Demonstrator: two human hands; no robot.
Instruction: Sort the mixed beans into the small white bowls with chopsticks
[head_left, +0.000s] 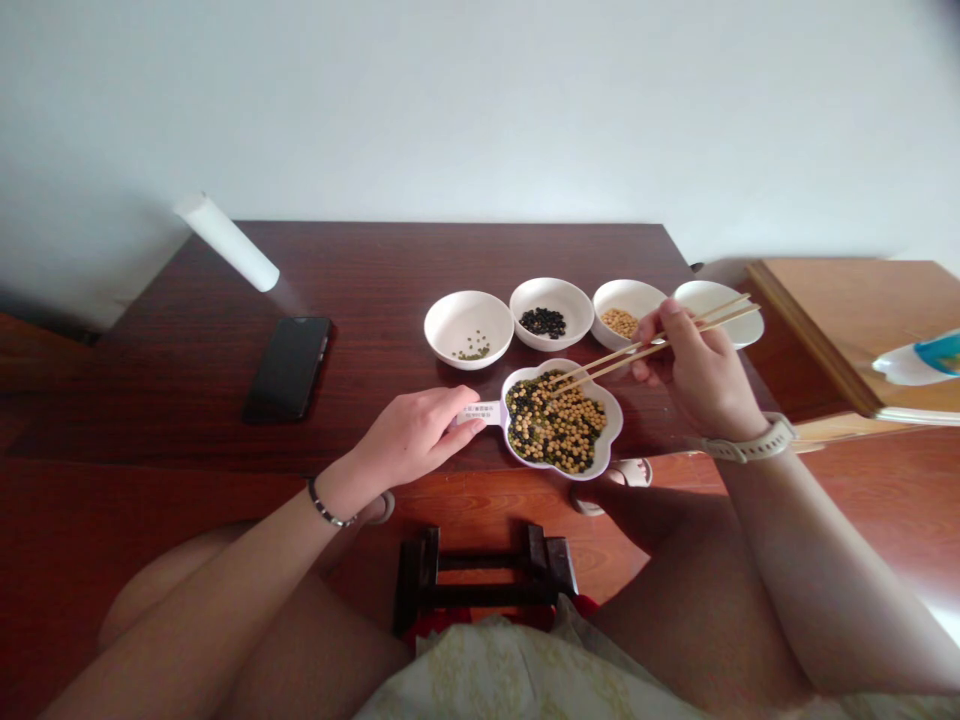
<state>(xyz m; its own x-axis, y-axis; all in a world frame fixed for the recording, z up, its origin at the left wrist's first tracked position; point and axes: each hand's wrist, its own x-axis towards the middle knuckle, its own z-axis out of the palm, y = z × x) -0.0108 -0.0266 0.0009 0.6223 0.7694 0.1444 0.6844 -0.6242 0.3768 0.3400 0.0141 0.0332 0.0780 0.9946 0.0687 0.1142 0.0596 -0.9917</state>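
Observation:
My left hand (411, 435) grips the white tab handle (480, 413) of a flower-shaped white dish (611, 425). The dish holds a mix of green, black and yellow beans (555, 425). My right hand (694, 375) holds bamboo chopsticks (607, 358), their tips over the beans. Behind the dish stand white bowls: one with a few green mung beans (450, 320), one with black beans (541, 290), and one with yellow soybeans (626, 295). A fourth white bowl (739, 325) sits partly behind my right hand, its contents hidden.
A black smartphone (287, 369) lies on the dark wooden table (375, 270), left of the bowls. A white tube (225, 242) leans at the table's far left corner. A wooden board (840, 320) lies to the right. A small dark wooden stand (480, 575) sits below the table.

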